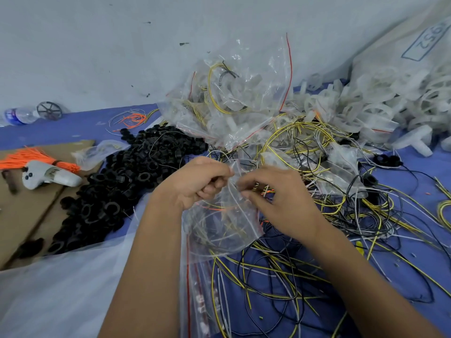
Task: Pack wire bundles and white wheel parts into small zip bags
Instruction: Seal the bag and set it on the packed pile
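Pale grey wall [122, 45] from 9 to 1 o'clock, scuffed with dark specks. Blue work surface [73, 128] below it. Brown cardboard sheet [26, 215] at 9 o'clock. Light flat and even, soft shadows.

Even soft light, wide-angle edge distortion

Both forearms reach forward, the left hand [197, 181] and right hand [275, 198] close together with fingers curled, pinching.
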A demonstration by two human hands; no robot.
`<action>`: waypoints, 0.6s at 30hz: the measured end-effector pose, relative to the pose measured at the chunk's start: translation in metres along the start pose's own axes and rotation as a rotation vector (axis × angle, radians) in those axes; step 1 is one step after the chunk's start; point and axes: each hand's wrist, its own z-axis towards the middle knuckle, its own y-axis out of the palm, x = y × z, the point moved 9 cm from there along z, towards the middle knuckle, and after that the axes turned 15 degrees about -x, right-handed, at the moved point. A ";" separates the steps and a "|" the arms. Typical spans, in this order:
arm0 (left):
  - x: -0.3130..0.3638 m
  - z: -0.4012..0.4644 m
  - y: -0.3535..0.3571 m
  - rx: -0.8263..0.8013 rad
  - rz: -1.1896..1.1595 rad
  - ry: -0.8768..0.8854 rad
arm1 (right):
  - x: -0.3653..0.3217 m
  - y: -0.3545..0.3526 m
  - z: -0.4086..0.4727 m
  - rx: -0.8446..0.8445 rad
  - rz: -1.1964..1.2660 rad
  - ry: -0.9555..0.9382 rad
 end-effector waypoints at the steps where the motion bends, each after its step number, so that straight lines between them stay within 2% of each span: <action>1: 0.000 0.001 0.001 0.003 0.000 -0.005 | 0.004 0.008 0.000 -0.086 0.036 0.036; 4: -0.001 0.002 0.001 -0.007 -0.023 -0.001 | 0.018 0.026 -0.002 -0.287 0.040 0.156; 12: 0.004 -0.006 -0.017 -0.002 -0.151 0.119 | 0.026 0.030 -0.005 -0.462 -0.021 0.257; 15: 0.004 -0.009 -0.020 -0.013 -0.176 0.146 | 0.028 0.020 -0.005 -0.404 -0.005 0.278; 18: 0.003 -0.006 -0.019 0.000 -0.179 0.131 | 0.034 -0.010 -0.009 -0.178 0.109 0.319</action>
